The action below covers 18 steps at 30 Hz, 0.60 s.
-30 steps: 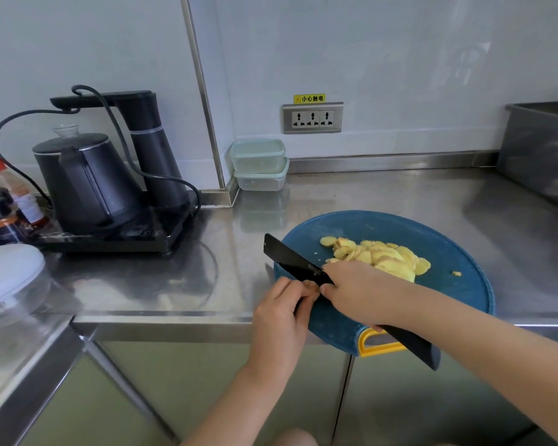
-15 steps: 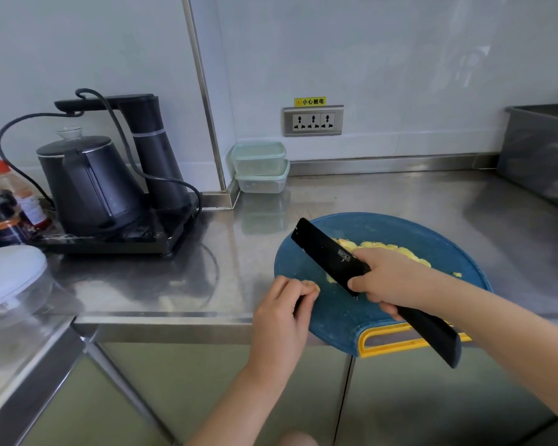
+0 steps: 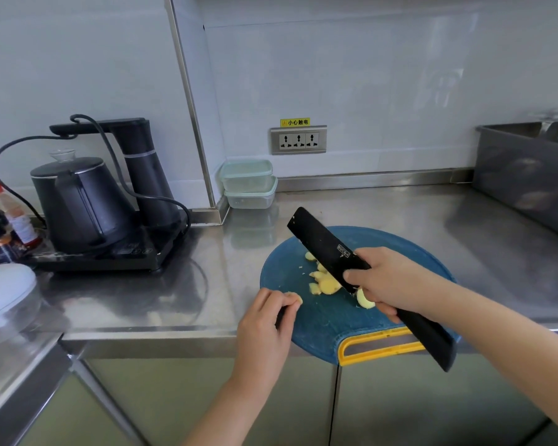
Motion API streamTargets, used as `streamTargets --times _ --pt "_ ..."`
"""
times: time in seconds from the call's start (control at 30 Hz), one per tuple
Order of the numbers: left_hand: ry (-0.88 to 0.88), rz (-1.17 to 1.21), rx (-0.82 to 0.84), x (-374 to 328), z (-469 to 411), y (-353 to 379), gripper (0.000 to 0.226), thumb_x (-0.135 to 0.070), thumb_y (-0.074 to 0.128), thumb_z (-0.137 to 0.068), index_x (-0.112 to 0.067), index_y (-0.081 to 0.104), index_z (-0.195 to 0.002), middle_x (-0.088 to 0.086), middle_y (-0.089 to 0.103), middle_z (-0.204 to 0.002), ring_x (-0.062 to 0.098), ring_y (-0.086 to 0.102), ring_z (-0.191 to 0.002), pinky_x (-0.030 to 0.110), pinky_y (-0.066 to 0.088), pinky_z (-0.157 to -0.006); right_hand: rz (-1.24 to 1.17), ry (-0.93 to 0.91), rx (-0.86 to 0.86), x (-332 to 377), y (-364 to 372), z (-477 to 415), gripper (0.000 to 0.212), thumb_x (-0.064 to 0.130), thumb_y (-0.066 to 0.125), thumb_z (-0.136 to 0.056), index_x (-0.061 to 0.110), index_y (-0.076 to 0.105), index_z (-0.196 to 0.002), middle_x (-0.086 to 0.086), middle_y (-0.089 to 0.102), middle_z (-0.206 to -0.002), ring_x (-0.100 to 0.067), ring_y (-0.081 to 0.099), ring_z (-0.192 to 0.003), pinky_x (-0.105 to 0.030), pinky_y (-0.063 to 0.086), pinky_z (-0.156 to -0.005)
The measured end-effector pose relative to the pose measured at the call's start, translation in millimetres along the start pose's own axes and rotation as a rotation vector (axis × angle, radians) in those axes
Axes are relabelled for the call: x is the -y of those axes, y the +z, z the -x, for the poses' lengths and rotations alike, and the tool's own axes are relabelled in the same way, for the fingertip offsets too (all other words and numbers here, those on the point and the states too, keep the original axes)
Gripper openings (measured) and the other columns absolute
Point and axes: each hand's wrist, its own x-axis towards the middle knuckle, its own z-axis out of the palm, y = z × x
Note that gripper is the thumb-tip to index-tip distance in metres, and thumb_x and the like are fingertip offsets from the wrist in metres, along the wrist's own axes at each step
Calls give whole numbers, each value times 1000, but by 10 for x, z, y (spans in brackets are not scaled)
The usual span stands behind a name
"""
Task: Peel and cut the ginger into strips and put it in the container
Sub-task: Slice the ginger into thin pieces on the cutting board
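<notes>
Ginger slices (image 3: 324, 280), pale yellow and peeled, lie in a loose heap on a round blue cutting board (image 3: 319, 329) between the two hands. Part of the heap is hidden behind the black knife (image 3: 327, 247) and the right hand (image 3: 388, 281), so the number of slices cannot be told. The right hand is wrapped round the knife where blade meets handle. The blade slants up and away to the left above the slices, and the handle end points back toward the person. Whether the edge touches the ginger is hidden. The left hand (image 3: 264, 320) sits at the board's near left rim, fingers curled, pinching a small ginger piece (image 3: 295, 298) that is mostly covered by the fingertips. Beyond the left hand, well apart, two lidded clear containers (image 3: 248, 185) are stacked on the steel tabletop (image 3: 174, 291) against the wall. Both forearms are cut off at the lower edge.
</notes>
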Motion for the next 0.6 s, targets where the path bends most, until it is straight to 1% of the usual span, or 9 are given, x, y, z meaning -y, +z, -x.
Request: streamTargets --times 0.1,0.13,0.2,0.27,0.37,0.5,0.6 --pt "8 7 0 -16 -8 -13 14 -25 59 -90 -15 65 -83 -10 60 -85 -1 61 -85 8 46 -77 126 -48 -49 49 123 40 18 28 42 -101 17 49 -88 -3 48 -59 -13 44 -31 -23 41 -37" --pt "9 7 2 -20 -9 -16 13 -25 59 -90 -16 65 -83 -10 60 -84 -1 60 -85 9 47 -76 157 -58 -43 65 170 52 19 29 41 -101 17 49 -89 -4 49 -63 -14 46 -33 -24 42 -37" --pt "3 3 4 -24 -9 -19 10 -23 63 -88 -15 65 -83 -9 61 -84 1 60 -83 10 47 -75 204 -73 -25 98 250 70 21 30 39 -102 14 51 -97 -6 51 -72 -17 49 -38 -25 43 -36" --pt "-5 -3 4 -28 -13 -21 10 -22 63 -87 -14 65 -82 -9 60 -82 1 59 -81 10 47 -73 241 -75 -18 123 295 69 24 31 37 -102 11 51 -101 -7 52 -77 -17 49 -40 -23 41 -34" --pt "-16 -1 5 -42 -21 -24 11 -22 62 -86 -14 64 -79 -9 60 -80 0 58 -79 7 45 -72 273 -86 -20 151 316 66 22 31 36 -103 14 51 -100 -6 54 -78 -14 49 -41 -19 40 -33" --pt "-17 -2 -5 -49 -25 -32 13 -24 61 -85 -13 64 -77 -9 60 -79 0 57 -79 4 43 -73 298 -120 -15 174 315 76 21 30 36 -103 16 52 -100 -3 53 -77 -8 46 -43 -12 33 -31" --pt "-16 -3 -10 -47 -25 -29 12 -22 61 -85 -13 64 -76 -9 60 -78 -1 56 -78 3 41 -73 294 -124 -12 178 318 75 23 30 37 -103 14 53 -103 -2 53 -77 -8 45 -43 -12 33 -30"
